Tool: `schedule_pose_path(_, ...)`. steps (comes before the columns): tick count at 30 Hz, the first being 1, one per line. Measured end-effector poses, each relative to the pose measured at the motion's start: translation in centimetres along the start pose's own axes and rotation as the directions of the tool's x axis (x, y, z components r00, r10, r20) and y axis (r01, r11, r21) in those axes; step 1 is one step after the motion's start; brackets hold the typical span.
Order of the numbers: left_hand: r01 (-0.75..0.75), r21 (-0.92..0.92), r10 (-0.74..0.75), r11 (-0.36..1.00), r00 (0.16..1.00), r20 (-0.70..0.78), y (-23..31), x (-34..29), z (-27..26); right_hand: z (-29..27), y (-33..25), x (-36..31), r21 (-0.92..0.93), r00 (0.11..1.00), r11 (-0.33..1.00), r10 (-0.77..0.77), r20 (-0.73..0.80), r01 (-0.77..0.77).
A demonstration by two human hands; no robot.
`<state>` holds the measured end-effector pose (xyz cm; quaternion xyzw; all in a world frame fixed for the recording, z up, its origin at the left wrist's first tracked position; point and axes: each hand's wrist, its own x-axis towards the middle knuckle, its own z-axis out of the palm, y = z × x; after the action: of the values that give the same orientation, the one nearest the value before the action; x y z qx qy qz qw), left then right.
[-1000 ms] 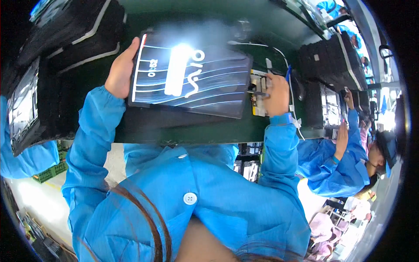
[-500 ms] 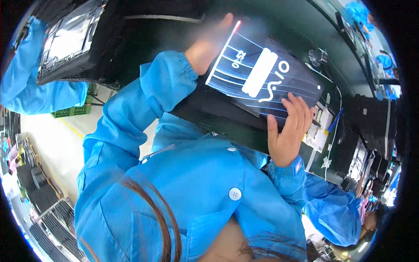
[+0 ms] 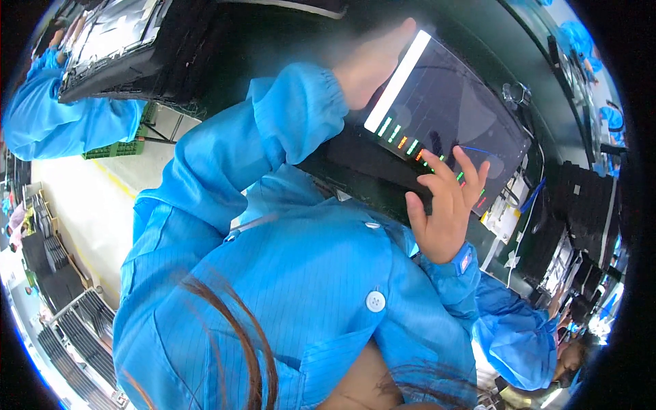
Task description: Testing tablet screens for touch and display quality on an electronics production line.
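A tablet (image 3: 465, 102) is tilted on the dark bench, its screen lit dark with a white bar at the left edge and short rows of green, orange and red text along the near side. My left hand (image 3: 376, 65), partly blurred, grips its left edge; the fingers beneath are hidden. Over the screen's near edge lies my right hand (image 3: 447, 208), fingers spread and fingertips at the coloured rows. Whether they touch the glass I cannot tell.
Beyond the tablet's far right corner is a small clear object (image 3: 516, 93). A white card (image 3: 504, 212) and a blue pen-like item (image 3: 536, 195) lie to the right, near dark stacked trays (image 3: 584, 198). A tray of devices (image 3: 113, 55) stands far left, by a co-worker's blue sleeve (image 3: 82, 137).
The screen went from a line pattern with large white marks to a dark page with coloured rows. Tablet and left hand shifted right in view; my right hand's fingers spread and bent over the screen.
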<state>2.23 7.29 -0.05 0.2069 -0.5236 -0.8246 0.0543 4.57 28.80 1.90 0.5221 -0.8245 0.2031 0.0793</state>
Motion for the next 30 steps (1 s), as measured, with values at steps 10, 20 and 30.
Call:
schedule_pose_path(10,0.092,-0.210,-0.059,0.973,0.986,0.157,-0.2,0.4,-0.2,-1.8,0.4,2.0,-0.005,0.996,0.996,-0.091,-0.003,0.091)
schedule_pose_path(20,0.192,-0.113,-0.181,0.975,0.979,0.098,1.0,-0.4,0.1,-13.0,-0.8,2.2,-0.016,0.709,0.765,-0.605,-0.361,0.644)
schedule_pose_path(30,0.248,-0.252,-0.200,0.936,0.959,0.201,0.7,0.3,-0.5,-13.6,0.2,3.0,0.077,0.643,0.677,-0.647,-0.410,0.732)
